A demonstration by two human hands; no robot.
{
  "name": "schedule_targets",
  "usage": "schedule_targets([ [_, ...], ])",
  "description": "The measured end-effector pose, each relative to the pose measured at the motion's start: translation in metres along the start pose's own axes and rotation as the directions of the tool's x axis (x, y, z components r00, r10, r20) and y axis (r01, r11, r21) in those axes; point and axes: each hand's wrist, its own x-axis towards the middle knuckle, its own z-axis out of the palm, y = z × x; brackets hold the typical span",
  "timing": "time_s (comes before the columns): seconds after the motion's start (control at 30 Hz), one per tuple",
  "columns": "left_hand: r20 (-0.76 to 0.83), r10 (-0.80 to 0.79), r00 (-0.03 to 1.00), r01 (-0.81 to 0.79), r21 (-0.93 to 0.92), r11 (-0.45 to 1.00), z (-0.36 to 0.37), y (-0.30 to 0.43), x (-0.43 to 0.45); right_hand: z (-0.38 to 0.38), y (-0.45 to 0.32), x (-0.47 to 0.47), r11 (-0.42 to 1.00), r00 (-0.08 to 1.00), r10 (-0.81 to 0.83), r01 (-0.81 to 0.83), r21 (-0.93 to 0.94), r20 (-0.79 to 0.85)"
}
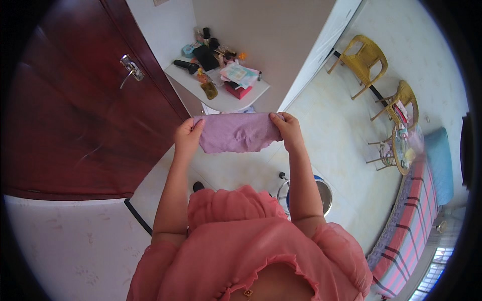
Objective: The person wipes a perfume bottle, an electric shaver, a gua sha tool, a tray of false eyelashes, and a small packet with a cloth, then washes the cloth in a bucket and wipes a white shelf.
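Note:
A purple cloth (237, 131) is stretched out between my two hands, in front of my body and above the tiled floor. Its top edge is fairly straight, and the lower edge looks wavy and uneven. My left hand (188, 135) pinches the left end, thumb on top. At the right end my right hand (289, 129) grips the upper corner the same way. Just beyond the cloth stands a white corner shelf (229, 101), partly covered by it.
Papers (239, 73), a black hairbrush (186, 66) and several small items crowd the shelf. A dark red door (75, 113) is on the left. Behind my right forearm stands a metal basin (324, 195). Wicker chairs (363, 60), a round glass table (401, 150) and a striped sofa (408, 222) line the right.

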Motion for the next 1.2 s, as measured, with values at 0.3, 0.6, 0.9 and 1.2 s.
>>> schedule_targets([
  [0.3,0.299,-0.144,0.943,0.202,-0.17,0.965,-0.039,-0.023,0.032,0.179,0.005,-0.012,0.94,0.935,-0.25,0.297,-0.167,0.253],
  [0.6,0.189,0.127,0.974,-0.143,0.074,0.987,-0.153,-0.015,0.103,0.293,0.015,0.025,0.971,0.965,0.073,-0.126,0.202,0.253],
  [0.9,0.392,0.474,0.788,-0.603,0.337,0.723,-0.137,0.007,0.108,0.327,0.019,0.043,0.413,0.888,-0.104,-0.372,0.831,0.448],
  [1.2,0.297,0.548,0.782,-0.611,0.188,0.769,-0.103,0.008,0.155,0.316,-0.007,0.094,0.29,0.899,-0.127,-0.371,0.882,0.42],
])
